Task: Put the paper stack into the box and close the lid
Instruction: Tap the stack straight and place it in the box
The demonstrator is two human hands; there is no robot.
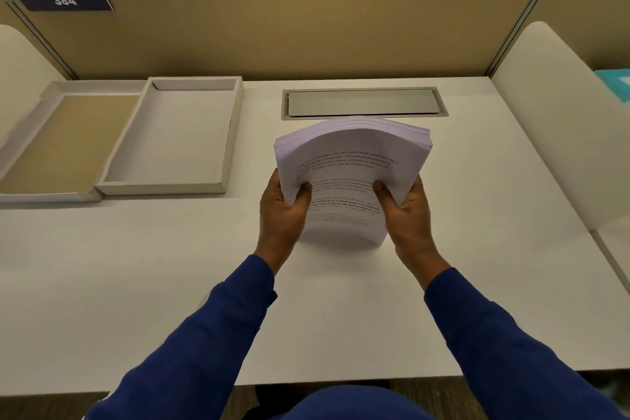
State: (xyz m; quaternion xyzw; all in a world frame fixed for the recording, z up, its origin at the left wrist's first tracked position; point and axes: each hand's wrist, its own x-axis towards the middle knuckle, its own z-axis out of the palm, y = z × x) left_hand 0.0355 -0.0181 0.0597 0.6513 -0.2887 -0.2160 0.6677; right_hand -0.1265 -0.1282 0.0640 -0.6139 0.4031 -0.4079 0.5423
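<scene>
The left hand (281, 211) and the right hand (405, 210) each grip a side edge of the paper stack (351, 181), thumbs on the printed top sheet and the other fingers hidden under it. The stack stands tilted, its lower edge at or just above the desk (170, 283), its upper part bowing away from the person. The open box (231, 133) sits well off to the left of the left hand, and beyond that lies its lid (51, 143), upturned. The likely trouble is the loose sheets: the top edges already fan slightly, and with a grip only at the lower sides, the bowed stack could splay or shed pages during the carry leftward. A skewed stack could also catch on the box's walls, since the tray looks only a little larger than a sheet. The paper is thin, smooth and floppy; the box and lid are stiff pale board with square corners and low straight walls; the desk is matte white and flat.
</scene>
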